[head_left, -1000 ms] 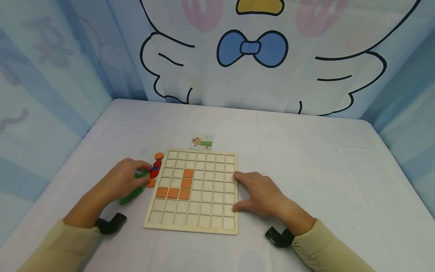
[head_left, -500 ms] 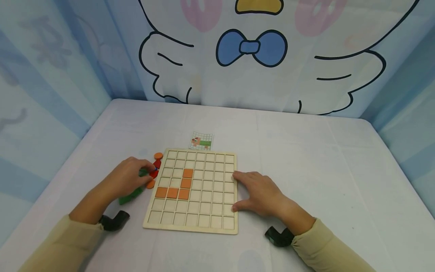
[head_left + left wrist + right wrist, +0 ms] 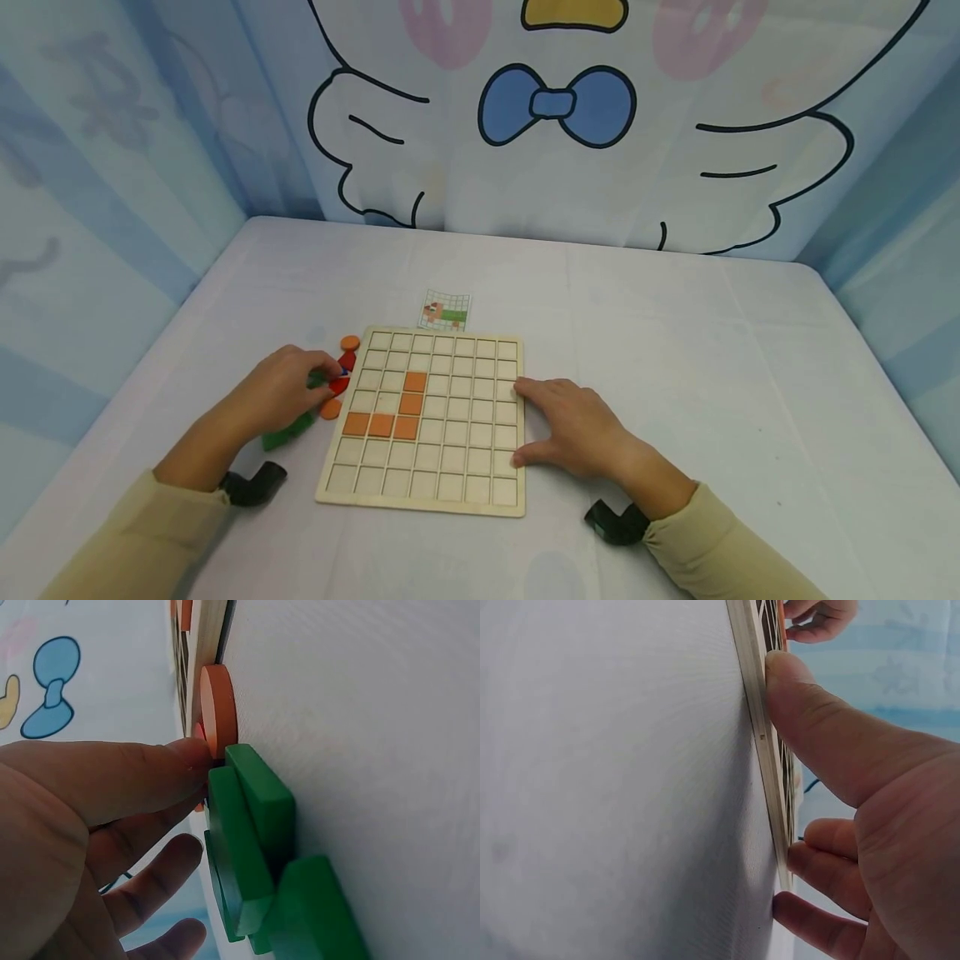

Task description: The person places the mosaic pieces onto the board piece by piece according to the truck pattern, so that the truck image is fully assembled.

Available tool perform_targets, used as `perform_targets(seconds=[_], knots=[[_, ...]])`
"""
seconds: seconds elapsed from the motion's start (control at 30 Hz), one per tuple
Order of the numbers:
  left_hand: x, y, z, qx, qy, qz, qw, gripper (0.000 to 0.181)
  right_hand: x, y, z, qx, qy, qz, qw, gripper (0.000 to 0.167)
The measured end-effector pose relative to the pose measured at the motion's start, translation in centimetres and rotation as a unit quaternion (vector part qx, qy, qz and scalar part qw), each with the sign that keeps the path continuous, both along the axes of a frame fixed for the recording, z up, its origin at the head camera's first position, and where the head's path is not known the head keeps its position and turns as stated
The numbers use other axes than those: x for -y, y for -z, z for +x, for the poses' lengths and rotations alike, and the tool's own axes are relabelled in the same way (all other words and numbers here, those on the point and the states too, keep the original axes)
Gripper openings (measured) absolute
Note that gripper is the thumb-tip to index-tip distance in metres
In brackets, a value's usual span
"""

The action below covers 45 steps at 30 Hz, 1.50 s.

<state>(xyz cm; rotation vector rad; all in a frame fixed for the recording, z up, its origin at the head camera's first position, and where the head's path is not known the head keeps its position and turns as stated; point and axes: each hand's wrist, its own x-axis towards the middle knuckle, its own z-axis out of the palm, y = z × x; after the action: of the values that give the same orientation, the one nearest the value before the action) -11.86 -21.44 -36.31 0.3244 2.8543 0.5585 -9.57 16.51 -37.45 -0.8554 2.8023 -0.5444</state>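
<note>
In the head view a wooden grid board lies on the table, with several orange square tiles set in its cells. Beyond its left edge my left hand reaches in among small loose pieces. Its thumb and index finger come together by a red piece and a bit of blue; the thumb hides whether they pinch anything. Close to these fingers, the left wrist view has an orange disc and several green blocks. My right hand touches the board's right edge with thumb and fingers spread.
Behind the board lies a small card printed with a gridded red and green picture. A second orange disc and another red piece sit by the board's upper left corner. A printed curtain stands behind the table.
My left hand has shifted slightly right over the pieces, covering more of the blue one. The nearer orange disc has slid a little left and toward me. My right hand stays put.
</note>
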Motion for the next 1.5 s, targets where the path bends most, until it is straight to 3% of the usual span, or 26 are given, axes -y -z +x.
perform_targets(seconds=[0.47,0.77,1.13,1.5], knots=[[0.07,0.06,0.13,-0.005,-0.006,-0.006,1.0000,0.027,0.00,-0.07,0.09,0.006,0.002,-0.001,1.0000,0.084],[-0.20,-0.03,0.11,0.006,0.015,-0.002,0.9999,0.029,-0.07,0.10,0.12,0.004,0.000,-0.003,1.0000,0.084],[-0.15,0.07,0.27,-0.030,0.016,-0.023,0.9991,0.025,-0.05,0.12,0.10,-0.002,-0.002,-0.004,1.0000,0.084],[0.22,0.11,0.27,-0.034,0.020,-0.021,0.9990,0.021,-0.02,0.15,0.06,-0.002,-0.001,-0.002,1.0000,0.084]])
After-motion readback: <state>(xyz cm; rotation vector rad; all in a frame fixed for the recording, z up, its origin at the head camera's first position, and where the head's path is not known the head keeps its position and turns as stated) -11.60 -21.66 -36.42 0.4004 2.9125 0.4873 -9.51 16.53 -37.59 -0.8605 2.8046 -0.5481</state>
